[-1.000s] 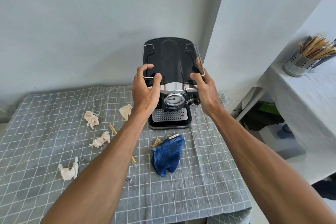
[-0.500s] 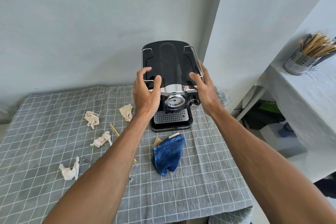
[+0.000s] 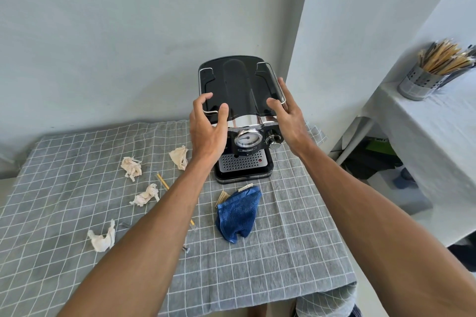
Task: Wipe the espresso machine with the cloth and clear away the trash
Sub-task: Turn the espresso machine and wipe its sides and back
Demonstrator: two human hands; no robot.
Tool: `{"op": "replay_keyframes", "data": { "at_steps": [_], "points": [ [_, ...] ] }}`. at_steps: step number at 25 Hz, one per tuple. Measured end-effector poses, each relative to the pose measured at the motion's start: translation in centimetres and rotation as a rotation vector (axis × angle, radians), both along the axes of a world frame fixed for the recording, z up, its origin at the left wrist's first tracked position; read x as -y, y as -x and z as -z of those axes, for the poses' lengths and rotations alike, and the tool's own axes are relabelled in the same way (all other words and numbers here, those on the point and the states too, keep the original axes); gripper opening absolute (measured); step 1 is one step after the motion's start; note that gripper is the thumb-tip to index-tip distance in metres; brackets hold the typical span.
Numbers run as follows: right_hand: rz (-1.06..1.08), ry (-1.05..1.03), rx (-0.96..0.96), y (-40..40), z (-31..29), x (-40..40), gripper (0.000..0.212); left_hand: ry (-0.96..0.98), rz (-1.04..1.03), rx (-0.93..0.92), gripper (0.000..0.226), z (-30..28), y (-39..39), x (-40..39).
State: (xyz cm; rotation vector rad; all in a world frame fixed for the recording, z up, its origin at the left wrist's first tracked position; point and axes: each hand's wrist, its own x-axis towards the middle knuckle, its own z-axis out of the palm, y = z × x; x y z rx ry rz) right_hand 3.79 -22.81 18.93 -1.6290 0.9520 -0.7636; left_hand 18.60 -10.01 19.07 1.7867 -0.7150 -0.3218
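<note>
Black and chrome, the espresso machine (image 3: pixel 242 121) stands upright at the far edge of the tabletop (image 3: pixel 296 252), close to the wall, on a grey checked cloth cover. Both hands are at its top front edge with fingers spread wide: the left hand (image 3: pixel 207 128) curls loosely over the left front corner, the right hand (image 3: pixel 288 116) lies along the right side rail; whether either one actually grips cannot be told. A blue cloth (image 3: pixel 238 213) lies crumpled on the tabletop just in front of the machine's drip tray. Four crumpled tissues (image 3: pixel 131 166) are scattered to the left, near a thin yellow stick (image 3: pixel 162 181). On a side shelf to the right stands a metal holder (image 3: pixel 418 83) full of chopsticks
</note>
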Motion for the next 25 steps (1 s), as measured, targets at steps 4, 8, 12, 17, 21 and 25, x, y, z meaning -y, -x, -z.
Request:
{"op": "replay_keyframes", "data": {
  "at_steps": [4, 8, 12, 17, 21, 25],
  "points": [
    [-0.005, 0.117, -0.044, 0.7, -0.5, -0.5, 0.058, -0.035, 0.058, 0.006, 0.054, -0.2, -0.7, -0.6],
    [-0.070, 0.156, -0.164, 1.0, -1.2, -0.4, 0.065, -0.082, 0.095, 0.073, 0.064, -0.7, -2.0, -1.9],
    [-0.074, 0.238, -0.340, 1.5, -2.6, -1.4, 0.075, -0.136, 0.072, 0.098, 0.071, -1.4, -2.8, -3.8],
    [-0.011, 0.457, -0.317, 1.6, -5.0, -4.7, 0.043, -0.165, 0.040, 0.119, 0.076, -2.5, -3.8, -7.9],
    [-0.051, 0.619, -0.280, 0.3, -6.7, -8.3, 0.022, -0.184, 0.029, 0.161, 0.079, -4.0, -5.0, -11.5],
    [-0.098, 0.645, -0.269, -1.7, -7.0, -12.9, 0.028, -0.198, 0.014, 0.180, 0.080, -4.9, -6.6, -16.0]
  ]
}}
